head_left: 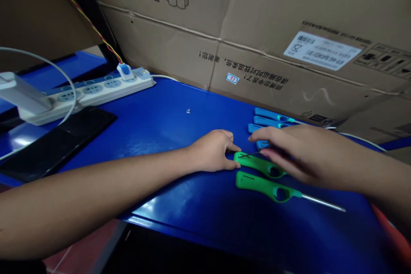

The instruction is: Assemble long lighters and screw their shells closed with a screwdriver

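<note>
My left hand [213, 150] pinches the handle end of a green gas lighter [253, 162] lying on the blue table, thumb and index finger at its sides. A thin dark mark shows at that end. Palm down, my right hand [298, 152] hovers over the same lighter and hides its rod, index finger and thumb apart. Nearer the front edge lies a second green lighter [261, 184] with its metal rod pointing right. Several blue lighters [266, 114] lie in a row behind, partly covered by my right hand.
A large cardboard box [180, 30] stands along the back of the blue table [154, 120]. At left are a white power strip [102, 92] with plugs and cables, and a flat black object [64, 141]. Small bits [188, 111] lie mid-table.
</note>
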`<state>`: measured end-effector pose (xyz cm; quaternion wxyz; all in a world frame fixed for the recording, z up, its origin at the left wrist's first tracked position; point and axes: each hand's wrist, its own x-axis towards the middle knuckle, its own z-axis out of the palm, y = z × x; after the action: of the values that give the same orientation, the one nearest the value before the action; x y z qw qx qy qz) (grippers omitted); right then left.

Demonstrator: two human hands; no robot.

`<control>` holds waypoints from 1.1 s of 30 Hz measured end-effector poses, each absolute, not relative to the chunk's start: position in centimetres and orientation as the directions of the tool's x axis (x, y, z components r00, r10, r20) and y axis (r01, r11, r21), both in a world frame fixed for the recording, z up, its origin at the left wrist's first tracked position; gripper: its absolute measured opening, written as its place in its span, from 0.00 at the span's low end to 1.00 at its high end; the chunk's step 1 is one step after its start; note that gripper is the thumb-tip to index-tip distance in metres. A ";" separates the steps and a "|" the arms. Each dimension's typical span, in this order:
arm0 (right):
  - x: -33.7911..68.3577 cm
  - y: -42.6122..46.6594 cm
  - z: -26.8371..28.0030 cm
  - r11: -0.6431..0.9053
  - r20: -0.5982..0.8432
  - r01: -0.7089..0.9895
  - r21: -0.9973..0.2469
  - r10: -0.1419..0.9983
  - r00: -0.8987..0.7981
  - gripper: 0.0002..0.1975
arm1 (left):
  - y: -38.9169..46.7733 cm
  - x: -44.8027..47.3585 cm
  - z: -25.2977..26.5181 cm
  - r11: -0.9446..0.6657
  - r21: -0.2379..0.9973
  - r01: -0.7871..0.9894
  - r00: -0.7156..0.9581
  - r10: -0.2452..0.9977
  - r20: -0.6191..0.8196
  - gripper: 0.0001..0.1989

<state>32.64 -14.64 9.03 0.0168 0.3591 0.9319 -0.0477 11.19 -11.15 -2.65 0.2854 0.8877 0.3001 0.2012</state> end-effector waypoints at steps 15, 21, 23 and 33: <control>29.1 -13.9 10.2 0.663 -0.215 0.748 0.028 0.735 -0.643 0.14 | -11.3 11.1 -2.5 -0.714 0.598 0.364 0.767 0.594 0.242 0.14; 28.9 -14.8 10.4 0.582 -0.220 0.813 0.020 0.796 -0.565 0.18 | -11.3 11.8 -2.3 -0.714 0.689 0.120 0.782 0.496 0.378 0.09; 28.7 -15.0 10.6 0.547 -0.195 0.835 0.050 0.826 -0.529 0.18 | -11.4 12.0 -2.4 -0.674 0.729 0.118 0.767 0.528 0.364 0.10; 27.8 -16.2 11.9 0.374 -0.205 0.854 0.362 0.925 -0.319 0.26 | -11.2 11.9 -3.1 -0.608 0.778 0.155 0.770 0.568 0.291 0.11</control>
<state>27.79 -16.19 11.88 0.1911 0.5515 0.8066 0.0934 11.92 -11.25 -3.11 0.3890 0.8565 0.2112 0.2657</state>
